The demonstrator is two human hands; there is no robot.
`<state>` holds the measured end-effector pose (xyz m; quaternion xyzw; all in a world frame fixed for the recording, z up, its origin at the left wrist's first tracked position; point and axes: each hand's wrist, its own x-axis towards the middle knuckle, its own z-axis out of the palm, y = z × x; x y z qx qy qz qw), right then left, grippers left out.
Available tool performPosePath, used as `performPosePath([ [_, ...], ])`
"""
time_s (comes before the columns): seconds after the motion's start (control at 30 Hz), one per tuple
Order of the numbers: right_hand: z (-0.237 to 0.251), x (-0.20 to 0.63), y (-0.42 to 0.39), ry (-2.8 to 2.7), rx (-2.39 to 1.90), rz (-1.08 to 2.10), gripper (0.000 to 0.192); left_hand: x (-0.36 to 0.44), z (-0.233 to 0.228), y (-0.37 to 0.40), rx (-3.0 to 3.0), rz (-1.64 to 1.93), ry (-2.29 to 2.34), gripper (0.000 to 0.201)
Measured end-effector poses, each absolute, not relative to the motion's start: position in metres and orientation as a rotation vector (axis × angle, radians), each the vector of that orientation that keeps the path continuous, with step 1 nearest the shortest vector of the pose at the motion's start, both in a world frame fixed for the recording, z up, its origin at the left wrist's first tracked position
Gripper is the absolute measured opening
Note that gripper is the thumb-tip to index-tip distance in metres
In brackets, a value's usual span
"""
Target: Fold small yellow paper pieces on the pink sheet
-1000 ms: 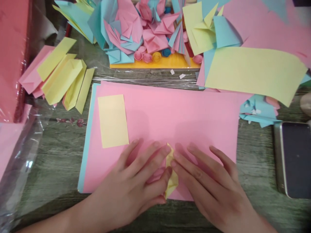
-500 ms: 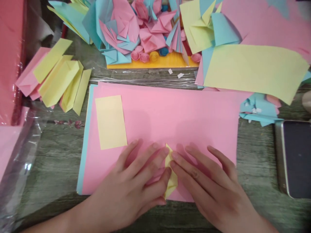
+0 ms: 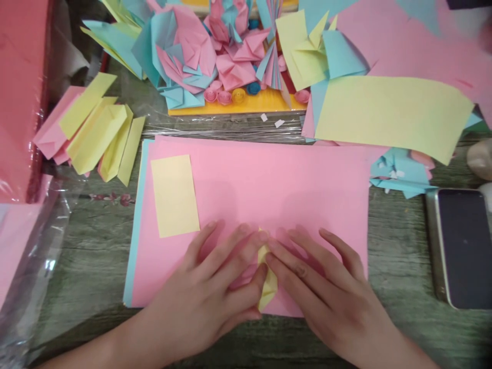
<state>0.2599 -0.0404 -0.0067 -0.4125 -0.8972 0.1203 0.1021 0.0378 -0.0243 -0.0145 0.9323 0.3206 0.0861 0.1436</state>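
Note:
A small folded piece of yellow paper [image 3: 269, 284] lies near the front edge of a stack of pink paper [image 3: 246, 179]. My left hand [image 3: 219, 287] grips it from the left, index fingertip at its top and thumb side against its edge. From the right, my right hand [image 3: 326, 287] presses index finger and thumb on the same piece. The other fingers of both hands rest spread on the pink sheet. Parts of the folded piece are hidden under my fingertips. A flat yellow rectangle of paper [image 3: 176, 196] lies to the upper left of my left hand.
Folded yellow and pink strips [image 3: 100, 128] lie at the left, beside a red plastic-wrapped pack [image 3: 23, 102]. Origami pieces [image 3: 196, 46] crowd the back. Thin wires [image 3: 230, 134] run behind the stack. A large yellow sheet [image 3: 392, 115] and a phone [image 3: 465, 246] are at right.
The view has shifted slightly, so everything sits a little differently in the picture. My fingertips have closed in a little at the top of the folded yellow paper.

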Motion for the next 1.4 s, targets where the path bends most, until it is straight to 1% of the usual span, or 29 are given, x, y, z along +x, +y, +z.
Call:
performPosePath([
  [0.23,-0.0059,0.2604,-0.0392,-2.7,-1.194,0.299,0.035,0.0382,-0.015,-0.0228,2.671,0.229,0.922,0.042],
  [0.5,-0.0059,0.2598,-0.0392,-2.695,-1.192,0.32,0.034,0.0377,-0.0148,-0.0231,2.677,0.22,0.919,0.044],
  [1.03,-0.0036,0.2578,-0.039,-2.67,-1.217,0.311,0.033,0.0399,-0.0153,-0.0244,2.678,0.27,0.934,0.038],
  [1.4,-0.0033,0.2595,-0.0399,-2.662,-1.215,0.305,0.032,0.0387,-0.0139,-0.0225,2.611,0.224,0.936,0.044],
])
